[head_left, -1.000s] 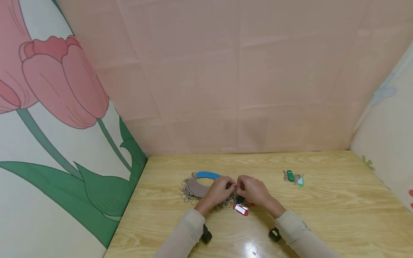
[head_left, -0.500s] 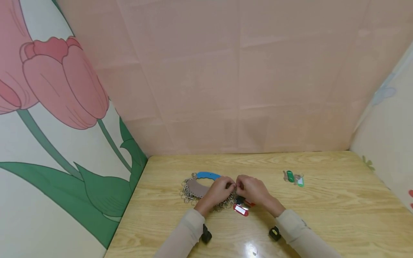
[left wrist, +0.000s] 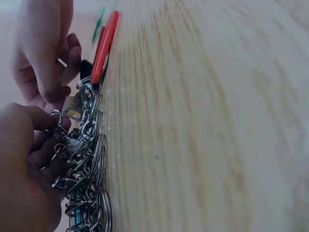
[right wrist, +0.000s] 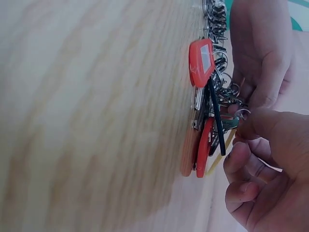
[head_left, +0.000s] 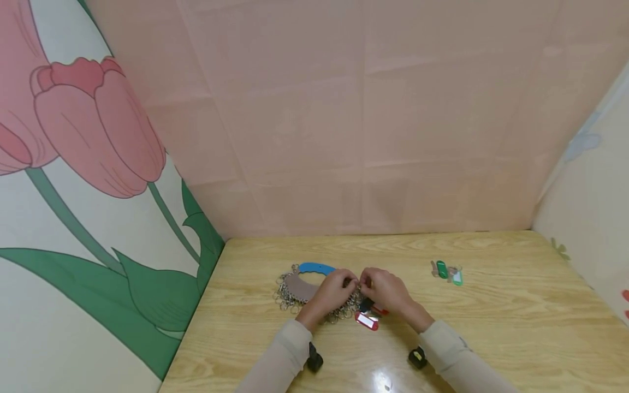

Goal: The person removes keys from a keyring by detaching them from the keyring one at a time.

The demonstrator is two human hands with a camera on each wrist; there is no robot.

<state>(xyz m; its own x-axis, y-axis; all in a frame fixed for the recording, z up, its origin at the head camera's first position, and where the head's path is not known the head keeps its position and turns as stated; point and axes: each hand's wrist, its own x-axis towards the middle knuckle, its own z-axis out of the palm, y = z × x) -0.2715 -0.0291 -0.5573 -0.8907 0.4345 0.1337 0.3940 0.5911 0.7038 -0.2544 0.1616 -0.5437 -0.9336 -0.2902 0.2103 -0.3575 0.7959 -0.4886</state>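
Observation:
A large curved key holder, brown plate with a blue strip, lies on the table, its outer edge hung with many metal rings. Over its right end the fingertips of both hands meet. My left hand pinches a small metal key ring. My right hand pinches at the same ring with thumb and forefinger, other fingers bent. Below hang red key tags, one with a white label, and a black key head. The fingertips partly hide the ring.
On the wooden table, a green key tag and a green-edged white-label tag lie with keys at the back right. Wrist cameras hang under both sleeves. A pink wall covering stands behind.
Both hands stay at the same spot over the holder's right end. Only slight finger movement shows, mostly in the right hand. The tags and holder have not moved noticeably.

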